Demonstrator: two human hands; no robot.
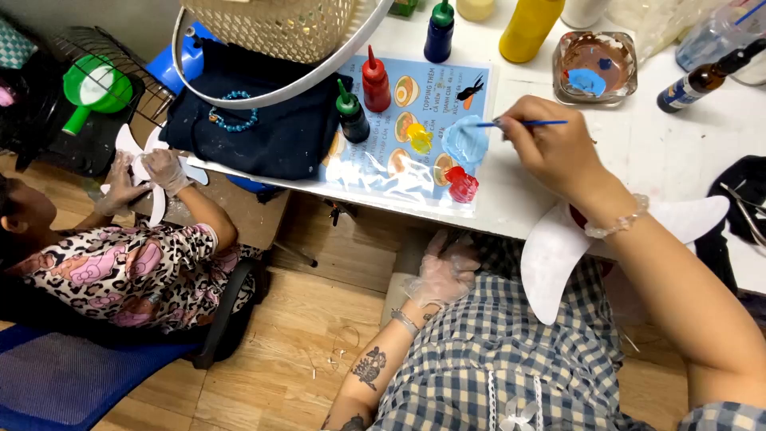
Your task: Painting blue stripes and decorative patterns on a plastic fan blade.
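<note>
The right hand [550, 148] pinches a thin paintbrush [523, 124] with a blue handle, its grip closed around the shaft near the bristle end. The brush lies nearly level, tip pointing left into a pale blue puddle of paint [465, 140] spread on a glossy laminated sheet [383, 172] that lies on the white bench [670, 152]. On the same sheet sit a small yellow blob [420, 137] and a red blob [462, 184], both just beside the blue puddle. A beaded bracelet [618, 225] circles the right wrist, which passes over a white crescent-shaped cutout [554, 255] hanging off the bench edge.

The left hand [443, 271], in a clear plastic glove, rests below the bench edge on the checked shirt, fingers loosely spread and holding nothing.

Red [376, 82], green [351, 113] and dark blue [439, 32] squeeze bottles stand at the sheet's far side, and a glass dish [594, 66] smeared brown and blue sits beyond the brush. At left, another person's gloved hands [148, 175] hold a white cutout.
</note>
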